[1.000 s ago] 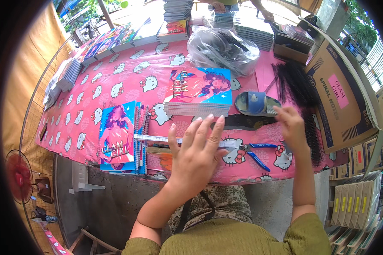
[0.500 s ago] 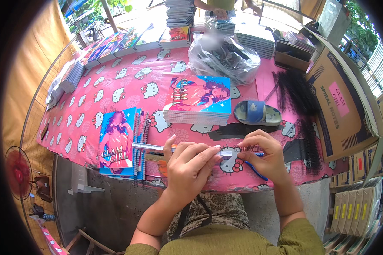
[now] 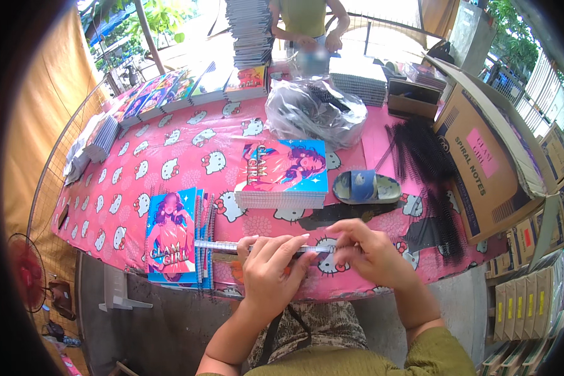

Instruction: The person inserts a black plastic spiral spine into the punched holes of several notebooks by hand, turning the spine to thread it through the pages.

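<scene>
My left hand (image 3: 271, 269) is closed around a notebook (image 3: 216, 245) seen edge-on, its white pages toward me. Fingers lie along the top edge and the thumb is beneath. At the notebook's right end, my right hand (image 3: 376, 260) has bent fingers drawn together; anything small between them cannot be made out. Left of my hands lie several spiral notebooks (image 3: 171, 235) with pink and blue illustrated covers, overlapping. A stack of similar notebooks (image 3: 282, 172) stands just beyond my hands. A blue slipper (image 3: 365, 187) rests to its right.
Black spiral coils (image 3: 423, 150) are heaped beside a large cardboard box (image 3: 485, 156) at right. A clear plastic bag (image 3: 316, 116) sits behind the stack. More notebooks (image 3: 188, 91) line the far edge of the pink tablecloth (image 3: 163, 150). Another person (image 3: 304, 25) stands across the table.
The view has tilted upward, showing more of the person across the table. My right hand has shifted slightly at the notebook's end, and the blue tool beneath it is now hidden.
</scene>
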Tool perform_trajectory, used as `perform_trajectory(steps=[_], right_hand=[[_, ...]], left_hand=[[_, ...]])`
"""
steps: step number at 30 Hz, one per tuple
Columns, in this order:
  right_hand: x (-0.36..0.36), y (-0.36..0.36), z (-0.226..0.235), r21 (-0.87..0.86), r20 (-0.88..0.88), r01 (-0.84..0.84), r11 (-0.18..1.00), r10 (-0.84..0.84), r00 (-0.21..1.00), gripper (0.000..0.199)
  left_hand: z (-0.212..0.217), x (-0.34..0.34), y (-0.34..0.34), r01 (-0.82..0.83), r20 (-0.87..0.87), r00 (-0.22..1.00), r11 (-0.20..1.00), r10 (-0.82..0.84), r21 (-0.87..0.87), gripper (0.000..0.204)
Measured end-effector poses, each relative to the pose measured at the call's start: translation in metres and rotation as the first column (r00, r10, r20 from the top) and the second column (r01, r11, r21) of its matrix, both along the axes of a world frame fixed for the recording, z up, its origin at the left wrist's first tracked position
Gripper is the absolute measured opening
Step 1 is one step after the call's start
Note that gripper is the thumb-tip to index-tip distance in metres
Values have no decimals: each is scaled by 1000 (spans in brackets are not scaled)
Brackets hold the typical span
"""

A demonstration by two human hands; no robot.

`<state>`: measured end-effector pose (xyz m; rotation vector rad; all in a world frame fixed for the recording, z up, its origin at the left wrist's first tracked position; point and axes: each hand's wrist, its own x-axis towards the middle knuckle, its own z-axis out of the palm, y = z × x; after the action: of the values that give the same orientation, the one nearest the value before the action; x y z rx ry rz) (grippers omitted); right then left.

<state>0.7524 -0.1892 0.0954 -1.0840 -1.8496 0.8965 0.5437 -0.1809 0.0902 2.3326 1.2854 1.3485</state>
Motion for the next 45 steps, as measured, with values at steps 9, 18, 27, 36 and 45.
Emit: perform_trajectory(steps=[9, 18, 27, 36, 45], right_hand=[[-17, -12, 4, 100, 25, 122, 988, -125, 992, 22], [-28, -12, 10, 455, 227, 73, 887, -195, 954, 13], [-26, -19, 25, 346, 345, 68, 936, -194, 918, 26], [-1, 7, 25, 371, 312, -96, 924, -27, 950, 34], [120, 78, -76, 231, 786, 381, 895, -403, 468, 50]], left_hand=[[-8, -10, -7, -15, -44, 999, 992, 21, 128, 22], [-10, -9, -11, -10, -6, 1000, 992, 10, 129, 22], [-14, -11, -14, -15, -18, 1000, 990, 17, 137, 21], [-11, -15, -16, 15, 39, 999, 993, -20, 117, 22], [-6, -36, -3, -90, -13, 996, 994, 91, 65, 41]])
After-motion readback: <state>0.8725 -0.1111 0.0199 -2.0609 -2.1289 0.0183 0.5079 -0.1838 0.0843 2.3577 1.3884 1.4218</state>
